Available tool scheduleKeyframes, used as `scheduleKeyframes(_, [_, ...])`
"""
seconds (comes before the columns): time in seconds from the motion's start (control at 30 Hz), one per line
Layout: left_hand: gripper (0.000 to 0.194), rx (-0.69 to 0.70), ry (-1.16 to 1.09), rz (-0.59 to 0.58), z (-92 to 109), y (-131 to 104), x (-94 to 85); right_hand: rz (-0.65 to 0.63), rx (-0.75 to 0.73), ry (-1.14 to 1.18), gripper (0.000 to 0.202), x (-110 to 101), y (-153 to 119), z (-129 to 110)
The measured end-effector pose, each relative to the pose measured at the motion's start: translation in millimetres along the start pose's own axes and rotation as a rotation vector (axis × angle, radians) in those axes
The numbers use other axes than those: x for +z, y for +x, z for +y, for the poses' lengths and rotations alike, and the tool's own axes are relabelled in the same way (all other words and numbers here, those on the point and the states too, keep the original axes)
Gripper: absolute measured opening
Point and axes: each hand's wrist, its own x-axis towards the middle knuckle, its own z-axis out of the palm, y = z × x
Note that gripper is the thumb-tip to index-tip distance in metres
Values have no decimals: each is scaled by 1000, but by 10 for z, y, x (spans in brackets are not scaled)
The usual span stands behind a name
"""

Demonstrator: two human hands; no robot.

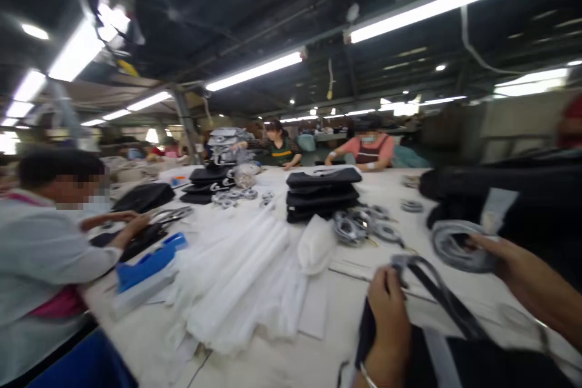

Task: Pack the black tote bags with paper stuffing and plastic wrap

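Note:
My left hand (390, 318) is closed, its fingers pinched on the end of a black strap (443, 294) with greyish wrapping. This strap loops right over a black fabric bag (495, 361) in front of me, and a pale strip (441, 357) lies across the bag. At the right, my right hand (500, 254) is closed on the edge of a coiled strap (454, 248) that looks wrapped in clear plastic. More wrapped coils (359, 225) lie on the table just beyond my left hand.
White plastic sheets (240, 279) are heaped mid-table (313, 348) near a blue holder (152, 260). Black bags are stacked (322, 194) beyond, with a large dark pile (522, 188) at right. A co-worker (45, 267) works at left; two people (282, 145) are across the table.

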Motion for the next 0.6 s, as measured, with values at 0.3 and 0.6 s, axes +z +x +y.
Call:
scheduleKeyframes(0.3, [32,171,-14,-55,-28,-11,-10,-381,298,217,40,-372,-1116,150])
scheduleKeyframes(0.6, [27,285,37,-118,1,-57,-24,-15,267,230,72,355,-809,870])
